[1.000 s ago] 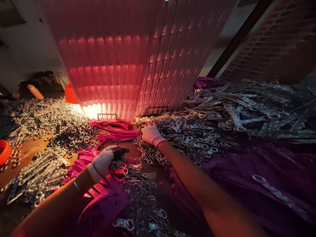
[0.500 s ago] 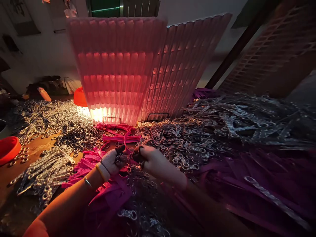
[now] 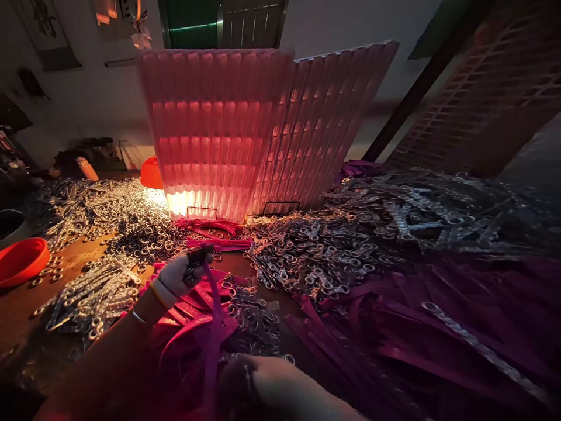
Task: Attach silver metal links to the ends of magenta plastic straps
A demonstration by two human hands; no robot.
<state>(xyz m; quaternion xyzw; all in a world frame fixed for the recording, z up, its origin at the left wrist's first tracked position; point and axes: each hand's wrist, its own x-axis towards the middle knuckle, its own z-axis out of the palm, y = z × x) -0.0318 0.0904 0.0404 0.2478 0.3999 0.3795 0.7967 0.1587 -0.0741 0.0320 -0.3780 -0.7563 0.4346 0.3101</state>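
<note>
My left hand (image 3: 179, 278), with dark wraps on its fingers and a bracelet at the wrist, is closed on one end of a magenta strip (image 3: 213, 327). From there the flat strip runs down to the bottom edge of the view. Low in the middle, my right hand (image 3: 267, 383) looks closed beside the strip's lower part. Its fingers are in deep shadow, so what they hold cannot be made out. Under and around my left hand lies a pile of magenta strips (image 3: 188, 318). Small metal ring pieces (image 3: 258, 324) lie between the hands.
Translucent ribbed panels (image 3: 205, 128) stand upright behind, lit by an orange lamp (image 3: 151, 173). Heaps of metal ring pieces (image 3: 311, 251) cover the table. More purple strips (image 3: 416, 327) lie right, near a twisted silvery strand (image 3: 482, 348). A red bowl (image 3: 24, 263) sits far left.
My hands were close together at the strip. My right hand has moved down toward the bottom edge, my left hand slightly left, and the strip now stretches downward from it. The view has shifted slightly.
</note>
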